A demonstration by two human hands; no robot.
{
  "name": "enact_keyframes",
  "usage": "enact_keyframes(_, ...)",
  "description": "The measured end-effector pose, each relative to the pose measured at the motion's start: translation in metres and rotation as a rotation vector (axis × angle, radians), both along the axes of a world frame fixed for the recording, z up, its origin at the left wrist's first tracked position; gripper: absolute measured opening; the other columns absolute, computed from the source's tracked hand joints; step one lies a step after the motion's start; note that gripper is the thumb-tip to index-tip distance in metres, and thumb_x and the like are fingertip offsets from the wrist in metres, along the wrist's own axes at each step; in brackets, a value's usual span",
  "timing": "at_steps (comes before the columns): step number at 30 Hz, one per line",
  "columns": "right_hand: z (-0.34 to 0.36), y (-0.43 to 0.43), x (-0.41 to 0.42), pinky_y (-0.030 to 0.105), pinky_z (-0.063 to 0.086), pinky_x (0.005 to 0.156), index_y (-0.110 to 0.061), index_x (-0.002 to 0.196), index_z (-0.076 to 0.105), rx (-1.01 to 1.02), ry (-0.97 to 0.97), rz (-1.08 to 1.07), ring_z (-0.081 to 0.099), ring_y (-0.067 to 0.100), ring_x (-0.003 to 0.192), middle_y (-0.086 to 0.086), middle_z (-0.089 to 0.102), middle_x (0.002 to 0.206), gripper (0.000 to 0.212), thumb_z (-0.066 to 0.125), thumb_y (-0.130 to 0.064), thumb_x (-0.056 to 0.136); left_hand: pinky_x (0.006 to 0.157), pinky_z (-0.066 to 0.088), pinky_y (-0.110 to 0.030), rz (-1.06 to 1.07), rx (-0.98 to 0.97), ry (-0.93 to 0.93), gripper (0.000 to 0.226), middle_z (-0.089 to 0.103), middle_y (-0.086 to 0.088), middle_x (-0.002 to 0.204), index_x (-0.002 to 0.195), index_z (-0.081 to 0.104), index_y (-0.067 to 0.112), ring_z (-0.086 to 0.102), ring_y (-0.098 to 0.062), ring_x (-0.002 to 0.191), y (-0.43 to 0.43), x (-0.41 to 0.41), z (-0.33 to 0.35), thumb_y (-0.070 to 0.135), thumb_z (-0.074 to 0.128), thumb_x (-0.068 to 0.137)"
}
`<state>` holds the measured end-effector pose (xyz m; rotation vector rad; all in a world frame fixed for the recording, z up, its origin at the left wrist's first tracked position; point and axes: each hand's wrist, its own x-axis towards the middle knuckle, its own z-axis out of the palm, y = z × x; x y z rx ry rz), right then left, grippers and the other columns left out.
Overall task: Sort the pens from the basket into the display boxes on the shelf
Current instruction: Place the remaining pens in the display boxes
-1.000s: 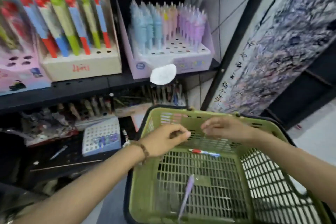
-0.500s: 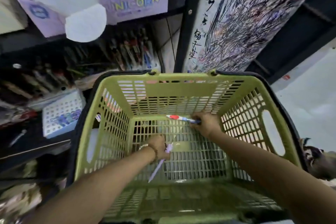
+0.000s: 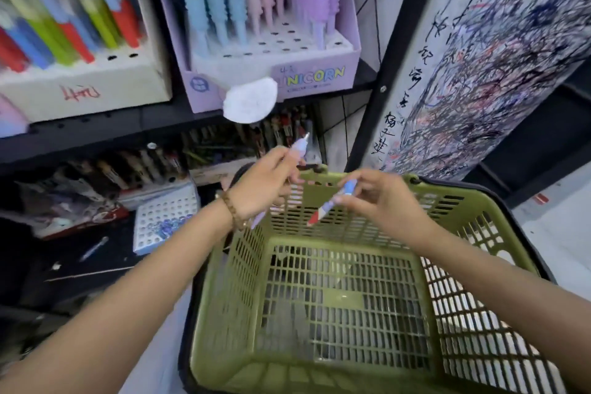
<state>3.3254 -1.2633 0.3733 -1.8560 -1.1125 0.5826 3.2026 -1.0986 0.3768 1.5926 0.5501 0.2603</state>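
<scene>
Lilac pen (image 3: 298, 152) is pinched in the left hand (image 3: 265, 182), blue-and-red pen (image 3: 329, 205) in the right hand (image 3: 383, 201), fingers curled, above the green basket (image 3: 236, 265).

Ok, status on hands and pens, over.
Left hand grips purple pen, tip up. Right hand pinches blue-and-red pen above basket. No pens visible in basket. Nothing blocking unicorn box.

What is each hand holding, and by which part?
The left hand grips the lilac pen around its middle; the right hand pinches the red and blue pen near its blue upper end.
</scene>
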Motion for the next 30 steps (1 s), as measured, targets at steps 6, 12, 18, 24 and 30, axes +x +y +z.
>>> enact_keyframes(6,0.118,0.099,-0.066,0.019,0.055,0.061,-0.006,0.100,0.064,0.345,0.260,0.236,0.068,0.008,0.070,0.001,0.071,0.070,0.012,0.056,-0.006,0.091,0.036,0.022,-0.010,0.219,0.070,-0.287,0.025,0.048,0.012,0.059,0.092,0.054,0.013,0.025,0.000,0.040,0.060,-0.115,0.100,0.032,0.038,0.097)
enact_keyframes(12,0.179,0.208,-0.135,0.022,0.056,0.066,-0.012,0.095,0.067,0.414,0.094,0.390,0.065,0.003,0.072,0.001,0.066,0.081,0.009,0.058,-0.012,0.092,0.041,0.029,-0.013,0.518,0.278,-0.374,0.029,0.051,0.015,0.063,0.094,0.055,0.015,0.028,-0.003,0.043,0.119,-0.218,0.133,0.038,0.037,0.094)
enact_keyframes(18,0.204,0.282,-0.179,0.024,0.058,0.064,-0.014,0.088,0.062,0.444,0.002,0.423,0.068,0.006,0.070,0.008,0.070,0.080,0.004,0.060,-0.013,0.092,0.043,0.031,-0.014,0.716,0.296,-0.407,0.025,0.050,0.007,0.070,0.088,0.050,0.013,0.032,-0.005,0.048,0.160,-0.268,0.137,0.029,0.036,0.101)
enact_keyframes(24,0.213,0.319,-0.202,0.034,0.058,0.075,-0.007,0.099,0.064,0.417,-0.231,0.378,0.070,0.023,0.077,0.012,0.072,0.082,0.014,0.061,-0.018,0.092,0.043,0.036,-0.013,0.751,0.266,-0.447,0.029,0.057,0.012,0.067,0.102,0.055,0.009,0.038,-0.003,0.048,0.177,-0.277,0.137,0.032,0.036,0.101)
enact_keyframes(30,0.211,0.334,-0.211,0.043,0.056,0.081,-0.006,0.097,0.066,0.289,-0.350,0.424,0.069,0.024,0.080,0.011,0.071,0.083,0.015,0.061,-0.019,0.092,0.044,0.037,-0.014,0.758,0.239,-0.479,0.030,0.057,0.009,0.070,0.104,0.057,0.009,0.039,-0.004,0.050,0.183,-0.277,0.132,0.032,0.037,0.100)
